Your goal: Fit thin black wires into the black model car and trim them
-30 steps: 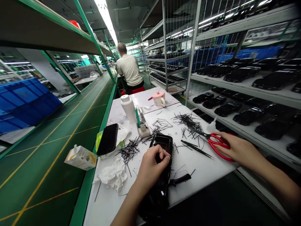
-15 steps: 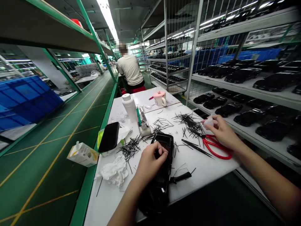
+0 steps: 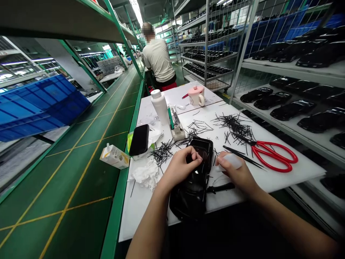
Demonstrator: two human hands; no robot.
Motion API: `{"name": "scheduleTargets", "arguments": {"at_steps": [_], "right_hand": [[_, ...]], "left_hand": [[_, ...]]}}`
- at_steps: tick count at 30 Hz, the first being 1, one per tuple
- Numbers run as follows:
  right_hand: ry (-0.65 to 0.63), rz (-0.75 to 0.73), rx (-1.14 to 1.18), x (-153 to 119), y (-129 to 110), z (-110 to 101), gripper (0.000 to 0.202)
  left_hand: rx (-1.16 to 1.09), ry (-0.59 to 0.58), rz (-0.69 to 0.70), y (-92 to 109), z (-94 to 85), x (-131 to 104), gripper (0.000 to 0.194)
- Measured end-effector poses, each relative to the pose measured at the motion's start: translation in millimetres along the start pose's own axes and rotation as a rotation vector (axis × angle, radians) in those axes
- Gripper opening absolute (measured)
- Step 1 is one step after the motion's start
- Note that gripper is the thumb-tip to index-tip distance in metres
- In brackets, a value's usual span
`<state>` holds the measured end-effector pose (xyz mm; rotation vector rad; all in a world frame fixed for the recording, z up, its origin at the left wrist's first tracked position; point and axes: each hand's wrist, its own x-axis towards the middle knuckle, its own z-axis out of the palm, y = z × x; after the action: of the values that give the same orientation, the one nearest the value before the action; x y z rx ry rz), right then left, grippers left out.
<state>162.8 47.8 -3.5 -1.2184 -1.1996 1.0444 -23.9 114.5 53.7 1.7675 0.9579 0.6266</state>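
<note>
"Steadying the model car (image 3: 188,203) like that?"

"Seemingly; it lies on the worktop (image 3: 142,217), close to me; my left hand (image 3: 179,165) pinches over it, contents unclear; my right hand (image 3: 242,177) wraps the squeeze bottle (image 3: 233,161), likely for control."

Center of the frame: the left hand (image 3: 187,162) covers part of the black model car (image 3: 192,192); anything between its fingertips is too small to tell. Right of center: the right hand (image 3: 238,172) partly hides the translucent squeeze bottle (image 3: 233,160), its tip blurred, and one end of a black tool (image 3: 219,187). Left edge: a blue crate (image 3: 40,106) is cut off. Upper center: the seated person's (image 3: 159,59) head is pixelated.
</note>
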Motion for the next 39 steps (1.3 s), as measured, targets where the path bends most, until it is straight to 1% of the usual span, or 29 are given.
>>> {"name": "scheduleTargets", "arguments": {"at_steps": [5,13,35,39], "right_hand": [[-0.053,0.029,-0.05,3.3,-1.7,-0.1,0.037],[-0.081,0.024,-0.105,7.1,-2.4,2.6,0.037],[-0.061,0.011,-0.07,6.5,-2.6,2.4,0.036],[-0.024,-0.007,-0.042,4.9,-1.0,3.9,0.036]], "left_hand": [[0.01,-0.009,0.004,-0.2,0.5,-0.8,0.024],[0.036,-0.014,0.017,0.3,2.0,-0.6,0.025],[0.055,-0.012,0.009,0.2,2.4,-0.5,0.025],[0.072,-0.006,0.006,0.4,2.3,0.8,0.024]]}}
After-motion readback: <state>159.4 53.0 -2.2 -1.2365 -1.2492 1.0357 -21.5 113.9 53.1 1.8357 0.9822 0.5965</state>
